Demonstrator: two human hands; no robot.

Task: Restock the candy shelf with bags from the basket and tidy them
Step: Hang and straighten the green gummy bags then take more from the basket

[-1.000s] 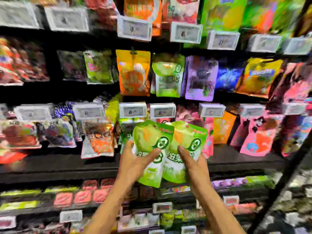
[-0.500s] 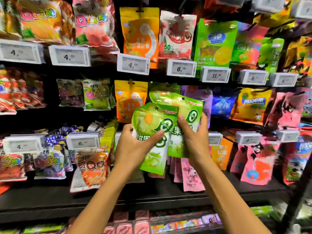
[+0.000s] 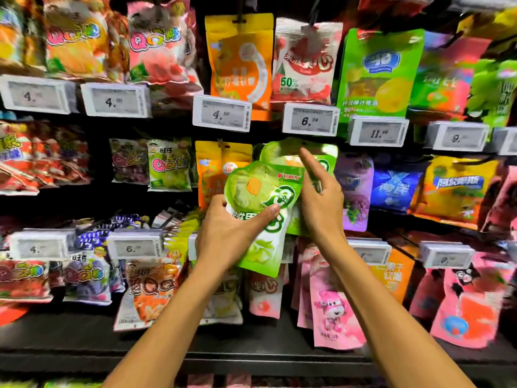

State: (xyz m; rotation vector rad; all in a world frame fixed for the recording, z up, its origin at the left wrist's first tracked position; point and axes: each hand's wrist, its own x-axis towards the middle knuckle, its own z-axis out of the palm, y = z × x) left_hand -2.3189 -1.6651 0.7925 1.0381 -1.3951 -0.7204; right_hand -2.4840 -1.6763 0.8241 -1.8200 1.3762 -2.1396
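A green candy bag (image 3: 260,191) with a white lower half is in front of the middle shelf row. My left hand (image 3: 226,233) grips it from the left, thumb across its front. A second green bag (image 3: 277,152) of the same kind is higher and just behind it, up under the price tags. My right hand (image 3: 321,203) holds this bag at its right side, index finger stretched up across its front and the other fingers curled. The top of the second bag is partly hidden by my finger. No basket is in view.
An orange bag (image 3: 215,163) hangs left of the green bags and a purple bag (image 3: 354,189) hangs to the right. Price tags (image 3: 310,119) line the rail above. Pink bags (image 3: 327,303) hang below over the dark shelf board (image 3: 251,351).
Both hands have risen with the two green bags from the lower row to the middle row. The right hand's bag now sits higher, and its index finger has straightened.
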